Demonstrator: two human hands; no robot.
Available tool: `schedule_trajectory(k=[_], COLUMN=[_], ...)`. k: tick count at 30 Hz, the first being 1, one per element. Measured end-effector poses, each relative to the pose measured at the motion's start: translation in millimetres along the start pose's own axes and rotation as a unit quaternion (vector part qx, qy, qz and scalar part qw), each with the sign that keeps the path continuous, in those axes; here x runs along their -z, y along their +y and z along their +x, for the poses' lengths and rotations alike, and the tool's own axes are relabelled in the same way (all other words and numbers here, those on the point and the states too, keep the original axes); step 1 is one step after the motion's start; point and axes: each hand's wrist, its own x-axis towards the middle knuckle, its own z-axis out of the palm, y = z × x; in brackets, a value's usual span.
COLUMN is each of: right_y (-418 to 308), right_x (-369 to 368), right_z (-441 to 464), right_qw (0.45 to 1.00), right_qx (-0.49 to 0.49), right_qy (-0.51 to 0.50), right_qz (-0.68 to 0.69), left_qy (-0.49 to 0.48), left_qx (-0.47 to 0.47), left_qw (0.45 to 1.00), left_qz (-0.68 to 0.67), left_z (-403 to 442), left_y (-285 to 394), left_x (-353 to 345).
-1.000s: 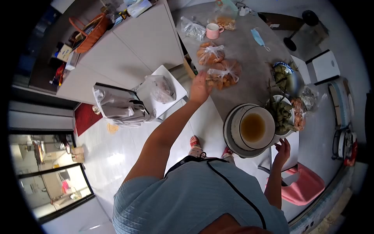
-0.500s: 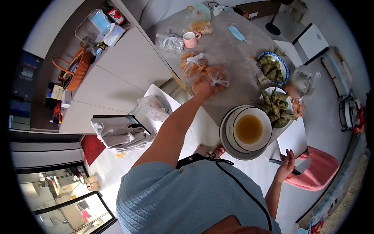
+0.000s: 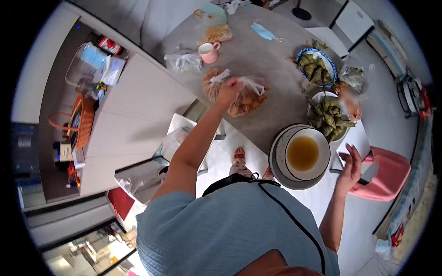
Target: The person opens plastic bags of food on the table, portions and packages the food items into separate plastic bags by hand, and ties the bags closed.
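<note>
My left hand [image 3: 227, 93] reaches over the left part of the grey table and is closed on the gathered top of a clear plastic bag [image 3: 248, 101] of orange-brown food. A second tied bag [image 3: 212, 87] of similar food lies against that hand's left side. My right hand [image 3: 351, 169] is in the air beyond the table edge, holding nothing, its fingers apart. Nearest to it is a white dark-rimmed bowl [image 3: 324, 158] of brown liquid, which sits on other stacked dishes at the table's front edge.
Leaf-wrapped dumplings fill a white bowl [image 3: 343, 134] and a blue-patterned bowl [image 3: 333, 69] on the right. A pink mug [image 3: 208, 54], a clear bag [image 3: 184, 62] and a blue face mask [image 3: 263, 31] lie farther back. A pink-draped chair [image 3: 391, 177] stands at right.
My left hand has shifted from over the bag to its gathered top, and the bag now looks stretched upward. My right hand has risen a little. The camera view has also shifted.
</note>
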Motion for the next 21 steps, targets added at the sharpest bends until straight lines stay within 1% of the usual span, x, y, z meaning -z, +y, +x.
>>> schedule_trajectory(k=[1,3,5,7,9,11,12,13,14,15,16,17,18,19,20,21], right_y=[-4,-12,-18,4,13,4,3,5,7,15,25,35,39,41,45,76], right_x=[-19,-60,-103,-146,-189,-228,-240,-250,-258,-263,-268,-272,-275,-279,-283,-291], right_z=[1,0,-1,-2,0,10,15,19,19,15,11,7,4,0,-4,-10], right_qw=[1.000,0.994,0.985,0.958,0.938,0.916,0.916,0.875,0.821,0.820,0.786,0.748,0.749,0.728,0.703,0.703], right_qx=[-0.006,-0.002,-0.068,-0.164,-0.258,-0.370,-0.370,-0.450,-0.523,-0.523,-0.548,-0.569,-0.568,-0.558,-0.547,-0.549], right_qy=[-0.010,-0.079,-0.146,-0.197,-0.198,-0.139,-0.133,-0.104,-0.074,-0.066,-0.067,-0.069,-0.064,-0.048,-0.033,-0.034], right_qz=[0.025,0.080,0.056,0.128,0.117,0.075,0.076,0.148,0.219,0.221,0.278,0.334,0.335,0.395,0.452,0.451], left_qy=[-0.015,-0.053,-0.110,-0.155,-0.167,-0.182,-0.186,-0.191,-0.217,-0.245,-0.252,-0.278,-0.301,-0.304,-0.308,-0.311], left_qx=[-0.005,0.032,0.022,0.011,0.032,0.021,0.015,0.014,0.032,0.052,0.051,0.019,-0.014,-0.015,-0.039,-0.061], left_qw=[1.000,0.996,0.990,0.981,0.985,0.981,0.978,0.977,0.971,0.964,0.962,0.960,0.953,0.952,0.950,0.949], left_qz=[-0.003,-0.064,-0.089,-0.112,-0.039,-0.066,-0.092,-0.091,-0.092,-0.092,-0.091,-0.031,0.028,0.028,0.014,-0.001], left_z=[2,6,8,8,5,-1,-6,-11,-15,-20,-22,-24,-24,-24,-26,-29], left_y=[-5,-21,-29,-31,-29,-28,-27,-21,-14,-5,2,9,11,10,8,4], left_x=[-2,-10,-11,-12,-12,-15,-16,-14,-12,-10,-7,-4,-2,-3,-6,-8])
